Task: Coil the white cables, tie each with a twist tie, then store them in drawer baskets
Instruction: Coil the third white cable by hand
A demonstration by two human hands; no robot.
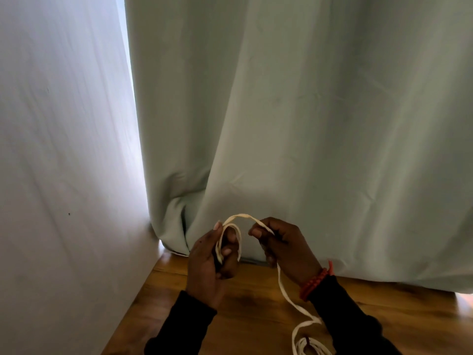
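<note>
A flat white cable (pixel 286 294) runs between my two hands above the wooden table (pixel 250 316). My left hand (pixel 212 262) grips a few small loops of it, wound around the fingers. My right hand (pixel 281 244) pinches the cable just past an arch that bridges the hands. From the right hand the cable hangs down to the table and ends in a loose pile (pixel 309 347) at the bottom edge of the view. No twist tie or drawer basket is in sight.
A pale green curtain (pixel 307 124) hangs close behind the table and drapes onto its back edge. A white wall (pixel 64 175) stands along the table's left side. An orange bracelet (pixel 316 280) is on my right wrist.
</note>
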